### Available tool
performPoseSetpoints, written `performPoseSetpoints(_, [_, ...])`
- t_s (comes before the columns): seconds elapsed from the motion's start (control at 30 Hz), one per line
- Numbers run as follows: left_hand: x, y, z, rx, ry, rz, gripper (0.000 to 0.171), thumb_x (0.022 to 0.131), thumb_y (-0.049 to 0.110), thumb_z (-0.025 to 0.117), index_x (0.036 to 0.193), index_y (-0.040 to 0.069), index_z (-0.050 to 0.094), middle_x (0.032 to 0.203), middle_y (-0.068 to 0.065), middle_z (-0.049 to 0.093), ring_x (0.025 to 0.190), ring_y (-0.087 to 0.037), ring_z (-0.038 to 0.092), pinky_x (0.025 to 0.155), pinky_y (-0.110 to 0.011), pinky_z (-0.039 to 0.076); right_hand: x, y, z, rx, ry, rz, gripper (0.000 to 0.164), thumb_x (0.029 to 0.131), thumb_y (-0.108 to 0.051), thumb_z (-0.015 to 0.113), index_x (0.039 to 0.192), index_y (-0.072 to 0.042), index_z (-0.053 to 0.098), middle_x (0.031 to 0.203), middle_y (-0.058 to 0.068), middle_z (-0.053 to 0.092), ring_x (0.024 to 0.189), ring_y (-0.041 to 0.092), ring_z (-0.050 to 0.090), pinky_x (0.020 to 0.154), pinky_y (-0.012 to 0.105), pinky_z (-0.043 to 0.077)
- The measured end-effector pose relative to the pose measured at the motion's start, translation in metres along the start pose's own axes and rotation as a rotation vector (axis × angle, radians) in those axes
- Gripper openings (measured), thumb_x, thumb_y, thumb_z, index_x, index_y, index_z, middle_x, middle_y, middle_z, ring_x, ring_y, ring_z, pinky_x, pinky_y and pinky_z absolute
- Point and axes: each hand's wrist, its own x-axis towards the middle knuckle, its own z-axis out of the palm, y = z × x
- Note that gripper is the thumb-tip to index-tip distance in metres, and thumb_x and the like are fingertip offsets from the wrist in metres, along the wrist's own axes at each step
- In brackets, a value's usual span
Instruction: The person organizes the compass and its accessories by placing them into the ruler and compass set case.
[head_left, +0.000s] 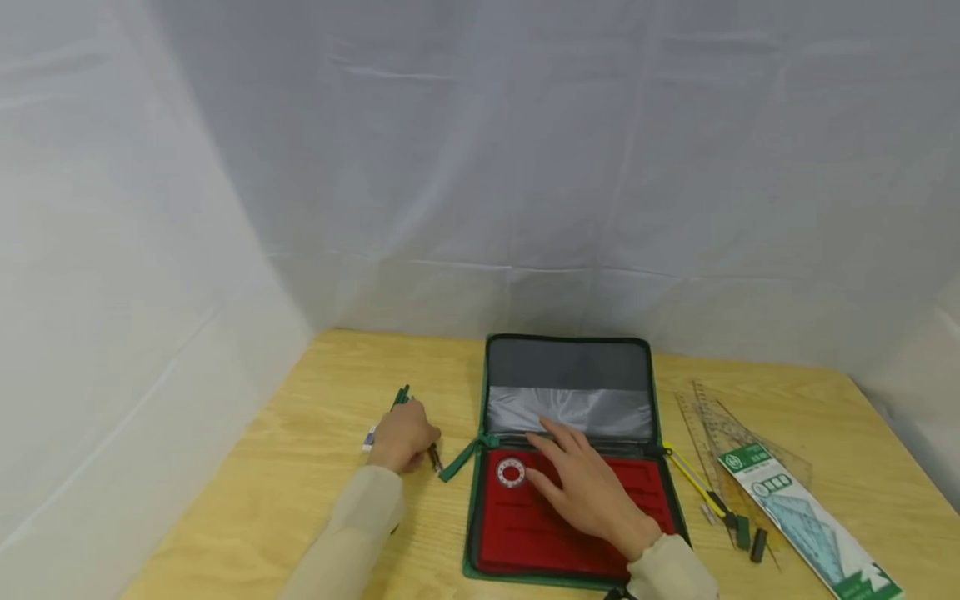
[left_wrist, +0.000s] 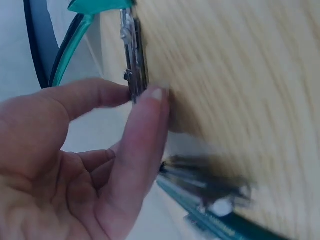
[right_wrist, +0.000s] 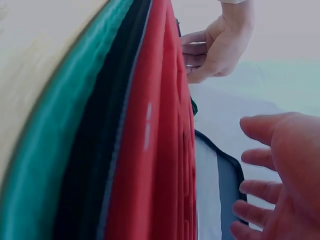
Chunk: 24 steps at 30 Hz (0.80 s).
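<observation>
My left hand [head_left: 406,435] is at the left of an open green zip case [head_left: 472,533]. Its thumb and index finger pinch a slim metal drawing compass [left_wrist: 134,50], which lies close to the wood in the left wrist view. Below the fingers in that view are a blurred second metal instrument [left_wrist: 210,186] and a dark green pen-like stick [left_wrist: 235,226]. My right hand [head_left: 588,492], fingers spread, is over the case's red slotted tray [head_left: 525,546] and holds nothing. A white ring-shaped disc [head_left: 501,472] lies on the tray by its thumb.
Right of the case lie a yellow cutter [head_left: 692,473], clear rulers and set squares [head_left: 723,425], a green-and-white packet [head_left: 806,521] and small dark blocks [head_left: 758,546]. A green strap [head_left: 457,461] sticks out left. Pale sheeting [head_left: 480,208] hangs behind the table.
</observation>
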Motion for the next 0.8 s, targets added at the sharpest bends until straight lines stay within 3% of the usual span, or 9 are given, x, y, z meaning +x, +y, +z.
performPoseSetpoints(0.23, [0.005,0.002,0.003,0.022,0.021,0.015,0.026,0.088,0.022,0.068,0.070,0.004,0.061,0.051,-0.009,0.059,0.040,-0.015,0.055,0.035,-0.023,0.040,-0.002,0.004,-0.003,-0.010,-0.008,-0.006,0.049,0.095,-0.037,0.059,0.138,-0.013,0.051,0.148,0.011,0.036,0.131,0.029,0.038,0.100,0.049,0.037])
performPoseSetpoints(0.57, [0.012,-0.006,0.002,-0.032,0.057,-0.004,0.035,0.084,0.027,0.070,0.058,0.006,0.060,0.047,-0.006,0.056,0.037,-0.015,0.051,0.035,-0.023,0.037,-0.007,0.012,-0.009,-0.012,0.007,0.001,0.051,0.095,-0.037,0.058,0.138,-0.012,0.050,0.148,0.010,0.036,0.130,0.030,0.037,0.099,0.048,0.039])
performPoseSetpoints(0.67, [0.013,-0.008,0.001,-0.042,0.067,0.023,0.035,0.084,0.027,0.071,0.058,0.006,0.059,0.045,-0.004,0.054,0.037,-0.014,0.051,0.036,-0.023,0.037,-0.010,0.016,-0.014,-0.019,0.026,0.008,0.051,0.095,-0.037,0.059,0.138,-0.012,0.051,0.148,0.011,0.035,0.130,0.031,0.038,0.098,0.048,0.040])
performPoseSetpoints(0.8, [0.014,-0.011,-0.006,-0.006,0.112,0.105,0.038,0.083,0.026,0.071,0.053,0.008,0.058,0.042,-0.002,0.052,0.036,-0.015,0.052,0.038,-0.025,0.039,-0.013,0.022,-0.019,-0.024,0.037,0.024,0.050,0.095,-0.036,0.059,0.138,-0.012,0.051,0.149,0.010,0.035,0.130,0.030,0.038,0.096,0.049,0.041])
